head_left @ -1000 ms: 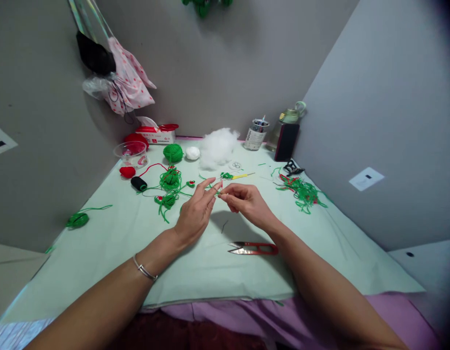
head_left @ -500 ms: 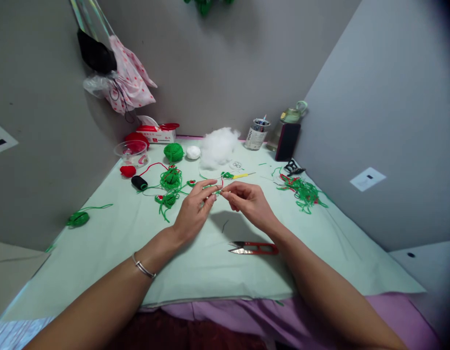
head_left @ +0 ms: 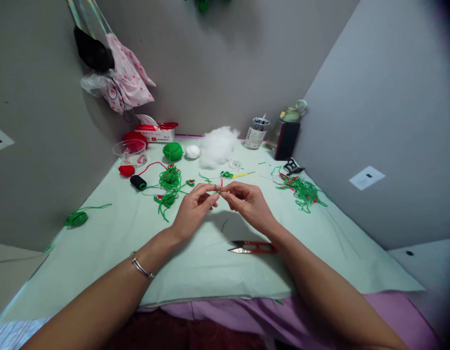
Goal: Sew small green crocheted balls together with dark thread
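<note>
My left hand (head_left: pixel 194 208) and my right hand (head_left: pixel 248 201) meet over the middle of the table, fingertips together. Both pinch a small piece of yarn work (head_left: pixel 221 182), mostly covered by the fingers; red and white strands stick up from it and a bit of green shows. Just beyond the fingers lie a yellow-handled crochet hook (head_left: pixel 240 175) and a small green yarn bundle (head_left: pixel 226 174). Thread snips with red handles (head_left: pixel 254 247) rest below my right hand. A short dark thread (head_left: pixel 224 225) lies between the wrists.
Green yarn tangles lie left (head_left: pixel 170 179) and right (head_left: pixel 305 193). Behind them are a green yarn ball (head_left: pixel 172 151), white stuffing (head_left: pixel 219 147), a pen tin (head_left: pixel 257 133) and a phone (head_left: pixel 287 141) against a bottle. A black thread spool (head_left: pixel 138 182) and a clear tub (head_left: pixel 130 154) stand left.
My left fingers, stretched out before, have curled in and closed around the small yarn piece. My right hand has barely moved. The view has shifted very slightly.
</note>
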{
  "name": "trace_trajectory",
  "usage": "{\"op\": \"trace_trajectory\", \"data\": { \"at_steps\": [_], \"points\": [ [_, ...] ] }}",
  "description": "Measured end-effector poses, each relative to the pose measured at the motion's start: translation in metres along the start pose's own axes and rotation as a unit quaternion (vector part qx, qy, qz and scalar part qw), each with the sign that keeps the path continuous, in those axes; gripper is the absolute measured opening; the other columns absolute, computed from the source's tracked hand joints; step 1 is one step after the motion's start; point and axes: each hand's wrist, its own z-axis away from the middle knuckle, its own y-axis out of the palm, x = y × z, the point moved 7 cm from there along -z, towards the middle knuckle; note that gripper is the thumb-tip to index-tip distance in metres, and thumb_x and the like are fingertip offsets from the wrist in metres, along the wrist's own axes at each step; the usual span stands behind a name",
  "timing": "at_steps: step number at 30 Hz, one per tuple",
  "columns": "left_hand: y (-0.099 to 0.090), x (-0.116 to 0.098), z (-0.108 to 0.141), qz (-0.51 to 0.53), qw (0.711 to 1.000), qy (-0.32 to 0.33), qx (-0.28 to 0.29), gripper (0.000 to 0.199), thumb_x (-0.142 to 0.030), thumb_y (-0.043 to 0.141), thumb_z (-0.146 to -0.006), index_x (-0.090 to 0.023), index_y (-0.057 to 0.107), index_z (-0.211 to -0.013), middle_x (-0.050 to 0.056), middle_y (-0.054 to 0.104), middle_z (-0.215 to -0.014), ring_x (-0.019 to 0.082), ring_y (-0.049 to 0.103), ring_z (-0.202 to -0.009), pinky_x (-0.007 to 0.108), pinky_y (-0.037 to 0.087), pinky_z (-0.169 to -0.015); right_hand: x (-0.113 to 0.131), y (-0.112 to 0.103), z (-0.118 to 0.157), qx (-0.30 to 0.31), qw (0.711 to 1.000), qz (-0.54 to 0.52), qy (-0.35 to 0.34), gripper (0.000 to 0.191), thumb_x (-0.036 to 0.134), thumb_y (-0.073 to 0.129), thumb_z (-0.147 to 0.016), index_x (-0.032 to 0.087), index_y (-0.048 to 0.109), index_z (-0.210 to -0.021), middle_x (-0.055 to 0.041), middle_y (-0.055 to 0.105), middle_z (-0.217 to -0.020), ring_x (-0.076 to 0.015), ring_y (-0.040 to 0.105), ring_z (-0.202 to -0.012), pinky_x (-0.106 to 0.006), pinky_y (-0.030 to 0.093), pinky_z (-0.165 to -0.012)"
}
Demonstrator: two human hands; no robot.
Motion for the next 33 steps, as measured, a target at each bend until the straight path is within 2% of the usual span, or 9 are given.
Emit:
{"op": "trace_trajectory", "data": {
  "at_steps": [5,8,12,17,22,33],
  "points": [
    [0.001,0.002,-0.001,0.027,0.999,-0.043,0.013,0.025,-0.035,0.065,-0.088,-0.015,0.070,-0.103,0.000,0.064,-0.078,0.011,0.057,-0.065,0.025,0.049,-0.068,0.004,0.001,0.002,-0.002,0.999,0.034,-0.012,0.024,0.036,0.064,-0.089,0.014,0.072,-0.088,0.0037,0.049,-0.055,-0.0088,0.039,-0.052,-0.024,0.030,-0.051],
    [0.000,0.001,-0.001,0.005,0.999,-0.036,0.016,0.024,-0.033,0.060,-0.091,-0.015,0.071,-0.102,-0.001,0.060,-0.073,0.011,0.056,-0.066,0.025,0.047,-0.069,0.005,0.001,0.003,0.004,0.999,0.044,-0.010,0.024,0.036,0.062,-0.090,0.014,0.072,-0.088,0.0041,0.048,-0.055,-0.0088,0.038,-0.052,-0.024,0.029,-0.051],
    [-0.003,0.002,0.000,-0.058,0.998,-0.021,0.015,0.031,-0.031,0.050,-0.097,-0.016,0.070,-0.115,-0.002,0.051,-0.071,0.011,0.049,-0.063,0.024,0.043,-0.065,0.005,0.000,0.002,0.021,0.998,0.063,-0.005,0.022,0.034,0.061,-0.090,0.014,0.069,-0.084,0.0037,0.048,-0.057,-0.0090,0.039,-0.053,-0.024,0.029,-0.052],
    [-0.004,-0.004,0.003,-0.141,0.987,0.072,0.000,0.036,-0.027,0.043,-0.101,-0.017,0.066,-0.128,0.000,0.052,-0.079,0.012,0.049,-0.069,0.025,0.045,-0.069,0.003,-0.005,0.000,0.003,0.999,0.038,0.010,0.021,0.033,0.061,-0.090,0.015,0.066,-0.082,0.0048,0.046,-0.054,-0.0093,0.040,-0.051,-0.024,0.031,-0.051],
    [0.004,-0.008,0.007,-0.231,0.960,0.157,0.024,0.042,-0.020,0.038,-0.102,-0.020,0.057,-0.140,0.002,0.053,-0.083,0.014,0.052,-0.074,0.027,0.047,-0.075,0.007,-0.003,0.002,0.007,0.999,0.030,-0.012,0.020,0.033,0.060,-0.091,0.015,0.067,-0.086,0.0046,0.048,-0.055,-0.0090,0.041,-0.052,-0.024,0.032,-0.052],
    [0.010,-0.011,0.012,-0.357,0.901,0.243,0.029,0.048,-0.014,0.036,-0.101,-0.017,0.045,-0.148,0.005,0.059,-0.089,0.016,0.059,-0.079,0.028,0.051,-0.075,0.009,-0.002,0.003,-0.007,0.999,0.037,-0.022,0.019,0.030,0.060,-0.092,0.014,0.069,-0.088,0.0051,0.048,-0.055,-0.0085,0.041,-0.052,-0.024,0.032,-0.052]
  ]
}}
